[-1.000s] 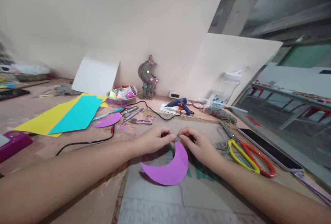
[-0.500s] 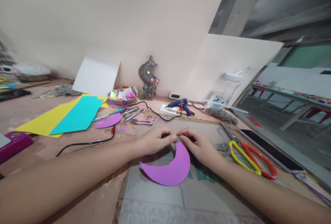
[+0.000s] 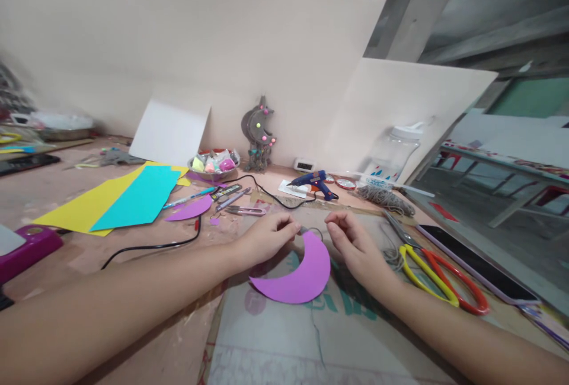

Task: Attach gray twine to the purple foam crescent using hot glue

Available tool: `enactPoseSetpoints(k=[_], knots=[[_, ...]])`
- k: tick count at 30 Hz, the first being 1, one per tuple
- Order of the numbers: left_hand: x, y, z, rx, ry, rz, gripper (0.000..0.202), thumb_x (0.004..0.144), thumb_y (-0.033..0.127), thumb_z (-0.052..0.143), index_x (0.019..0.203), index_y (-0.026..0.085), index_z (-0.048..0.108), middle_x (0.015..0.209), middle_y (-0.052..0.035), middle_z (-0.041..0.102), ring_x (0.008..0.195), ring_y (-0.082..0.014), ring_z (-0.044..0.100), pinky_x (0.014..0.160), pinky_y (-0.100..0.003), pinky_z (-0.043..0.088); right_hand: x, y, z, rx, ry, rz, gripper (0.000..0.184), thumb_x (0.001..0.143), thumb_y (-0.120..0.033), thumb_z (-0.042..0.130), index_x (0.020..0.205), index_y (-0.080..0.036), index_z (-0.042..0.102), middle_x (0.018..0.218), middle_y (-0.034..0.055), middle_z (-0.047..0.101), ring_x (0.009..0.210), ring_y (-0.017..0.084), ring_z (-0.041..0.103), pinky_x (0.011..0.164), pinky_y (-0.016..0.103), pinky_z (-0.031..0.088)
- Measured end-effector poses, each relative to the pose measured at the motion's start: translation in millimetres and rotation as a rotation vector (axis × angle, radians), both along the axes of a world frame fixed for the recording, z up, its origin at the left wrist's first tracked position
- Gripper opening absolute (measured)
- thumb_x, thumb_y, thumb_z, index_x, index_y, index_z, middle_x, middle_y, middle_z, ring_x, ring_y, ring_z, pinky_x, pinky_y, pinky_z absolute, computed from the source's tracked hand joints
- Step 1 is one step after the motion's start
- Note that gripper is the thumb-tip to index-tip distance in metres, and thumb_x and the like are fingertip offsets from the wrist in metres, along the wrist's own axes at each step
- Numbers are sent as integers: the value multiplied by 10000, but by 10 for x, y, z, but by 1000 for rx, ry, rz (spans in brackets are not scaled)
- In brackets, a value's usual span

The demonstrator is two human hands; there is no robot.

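Two bare arms reach forward, one from each side. The left arm (image 3: 133, 302) comes up from the low left corner, and the right arm (image 3: 453, 326) comes up from the low right corner. Both slant in toward the middle, and both wrists look almost straight. The left hand (image 3: 267, 236) points right, with its back up. Its thumb and first finger come together at the tips in a little pinch. The right hand (image 3: 355, 249) points back toward it — thumb and first finger out in front, the other fingers (image 3: 352, 228) bent in. It's hard to see if those two tips touch. The hands are near each other — but there is a gap between them.
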State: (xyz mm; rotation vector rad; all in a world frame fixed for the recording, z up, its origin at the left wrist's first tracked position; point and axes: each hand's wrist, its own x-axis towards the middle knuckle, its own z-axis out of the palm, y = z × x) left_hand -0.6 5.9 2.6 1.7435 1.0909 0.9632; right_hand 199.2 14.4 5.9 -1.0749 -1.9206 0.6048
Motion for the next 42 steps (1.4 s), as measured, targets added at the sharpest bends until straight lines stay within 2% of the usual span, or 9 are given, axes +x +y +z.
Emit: enactPoseSetpoints(k=[5,13,19,26,31,34,36,38,42], knots=[[-9,20,13,34,-21,29,248,861,344,432,690,173,483,641,20,541,619,-127,508,581,-233,374,-2,-39,52,-103,-97,35,331,899,-441,395,683,-196,447,597,-32,394,552,113,384,509,238,330],[-23,35,33,111,-41,81,231,863,312,441,690,169,498,675,18,501,688,-131,500,632,-227,373,-38,-12,58,-129,-214,114,348,869,-424,430,630,-182,507,592,-18,490,588,127,476,562,240,379],[-6,48,0,110,-59,46,231,867,269,424,682,159,509,679,11,505,671,-126,491,615,-226,373,-20,5,23,-145,-165,86,383,875,-449,419,600,-184,457,571,-29,437,553,113,437,535,238,364],[6,52,13,81,-52,45,152,838,280,494,802,152,568,751,-2,572,734,-137,542,679,-237,410,-3,13,7,-135,-197,110,390,881,-451,407,600,-183,440,573,-32,409,563,112,425,550,243,346],[-4,49,-36,62,-21,29,192,838,336,504,789,158,557,728,-6,611,634,-126,546,585,-228,410,-4,-7,23,-135,-150,126,399,884,-455,409,589,-185,408,572,-34,375,552,104,387,522,239,320],[-4,46,-69,-7,-31,-18,233,855,382,472,818,164,548,698,-6,629,551,-117,533,514,-221,394,6,3,7,-140,-17,78,326,893,-434,414,686,-187,464,587,-40,396,535,98,380,498,230,323],[-3,44,-72,-11,-40,-46,239,853,385,477,814,161,550,691,-9,631,586,-128,558,540,-226,412,9,17,-13,-164,52,53,224,888,-404,441,875,-196,522,581,-53,414,502,95,369,465,221,310],[-2,40,-60,15,-40,-71,232,848,372,490,803,154,556,708,-17,636,650,-143,582,588,-235,431,5,22,-29,-205,74,78,253,880,-372,469,1076,-217,509,614,-51,483,488,91,382,449,214,310],[-2,24,-13,43,-3,-81,244,851,362,480,792,144,572,734,-25,633,675,-144,575,611,-242,430,-20,3,-33,-238,56,185,324,861,-328,504,1167,-221,511,975,39,634,618,95,520,544,227,417]])
